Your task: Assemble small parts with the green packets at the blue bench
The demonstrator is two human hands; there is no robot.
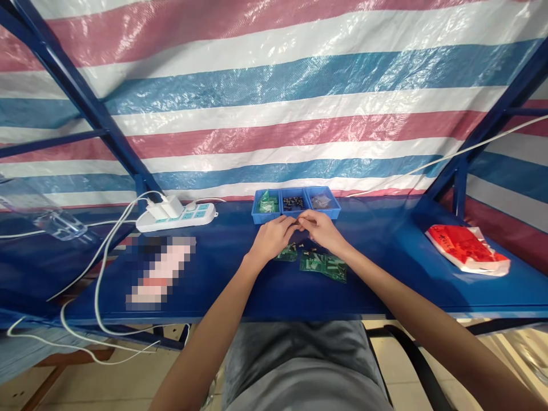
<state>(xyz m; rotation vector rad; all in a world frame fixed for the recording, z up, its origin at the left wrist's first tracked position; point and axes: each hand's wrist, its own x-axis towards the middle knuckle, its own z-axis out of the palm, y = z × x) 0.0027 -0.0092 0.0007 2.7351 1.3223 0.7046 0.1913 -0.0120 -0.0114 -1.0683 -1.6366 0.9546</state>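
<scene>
My left hand (274,235) and my right hand (319,227) meet fingertip to fingertip just in front of a blue three-part tray (259,218). Both are closed in a pinch, and whatever is between the fingers is too small and hidden to name. Below them on the blue table lie green circuit boards (324,264), with another green board (287,253) partly behind my left hand. A few tiny brass-coloured pieces (301,245) are scattered by the boards. The tray's compartments hold green boards (267,203), small dark parts (293,203) and a clear plastic bag (321,201).
A white power strip (184,217) with plugged-in chargers and loose white cables stands at the back left. To the right is a red and white packet (466,248). A clear bottle (64,224) lies far left. Striped sheeting (291,131) hangs behind the table.
</scene>
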